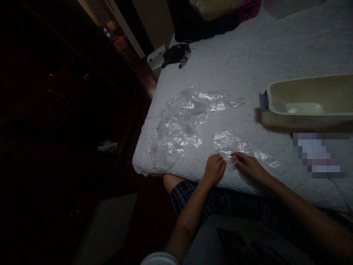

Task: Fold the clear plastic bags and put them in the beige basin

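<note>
A small clear plastic bag [231, 160] is stretched between my two hands near the front edge of the bed. My left hand [215, 169] has its fingers curled closed at the bag's left end. On the other side, my right hand [249, 167] pinches it between thumb and fingers. Just beyond the hands lie more crumpled clear bags [227, 139], with a thin strip of them reaching right behind my right hand. Farther left, a loose heap of clear plastic bags [182, 121] spreads over the white quilted bed cover [242, 73].
A deep cream plastic bin [303, 119] with a grey latch stands on the bed at right. A blurred-out item [320, 152] lies in front of it. At the far corner are a bottle [184, 60] and a black item [175, 54]. Dark folded bedding [206, 27] lies behind.
</note>
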`<act>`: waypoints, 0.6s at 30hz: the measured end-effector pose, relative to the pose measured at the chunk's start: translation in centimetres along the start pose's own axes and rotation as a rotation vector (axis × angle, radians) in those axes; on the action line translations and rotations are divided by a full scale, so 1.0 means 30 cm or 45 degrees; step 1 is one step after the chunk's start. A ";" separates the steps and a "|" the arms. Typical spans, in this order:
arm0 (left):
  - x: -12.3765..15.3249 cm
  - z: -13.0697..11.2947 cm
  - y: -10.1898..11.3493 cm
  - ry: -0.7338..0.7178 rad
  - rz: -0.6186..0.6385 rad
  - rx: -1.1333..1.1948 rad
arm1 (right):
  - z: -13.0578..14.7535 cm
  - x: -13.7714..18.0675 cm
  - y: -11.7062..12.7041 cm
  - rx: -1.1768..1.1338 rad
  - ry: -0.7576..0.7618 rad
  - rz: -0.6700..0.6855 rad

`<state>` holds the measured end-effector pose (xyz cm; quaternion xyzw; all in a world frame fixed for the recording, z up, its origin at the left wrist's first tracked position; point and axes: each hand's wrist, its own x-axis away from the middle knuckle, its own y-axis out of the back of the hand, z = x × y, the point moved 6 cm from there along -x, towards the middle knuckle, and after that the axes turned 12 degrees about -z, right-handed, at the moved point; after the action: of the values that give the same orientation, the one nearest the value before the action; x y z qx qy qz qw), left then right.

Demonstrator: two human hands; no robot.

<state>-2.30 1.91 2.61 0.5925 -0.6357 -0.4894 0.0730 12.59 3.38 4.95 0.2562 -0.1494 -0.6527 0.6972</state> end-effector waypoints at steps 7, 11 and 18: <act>-0.032 -0.001 0.007 0.169 -0.061 -0.045 | -0.057 -0.032 0.007 -0.100 -0.142 -0.207; -0.046 0.005 -0.004 0.221 -0.088 -0.094 | -0.081 -0.049 0.004 -0.054 -0.206 -0.303; -0.053 0.005 -0.009 0.166 -0.074 -0.155 | -0.055 -0.052 -0.004 0.103 -0.153 -0.224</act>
<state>-1.77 3.35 3.12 0.6358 -0.5812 -0.4894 0.1359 13.22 5.19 3.72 0.2567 -0.1940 -0.7189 0.6162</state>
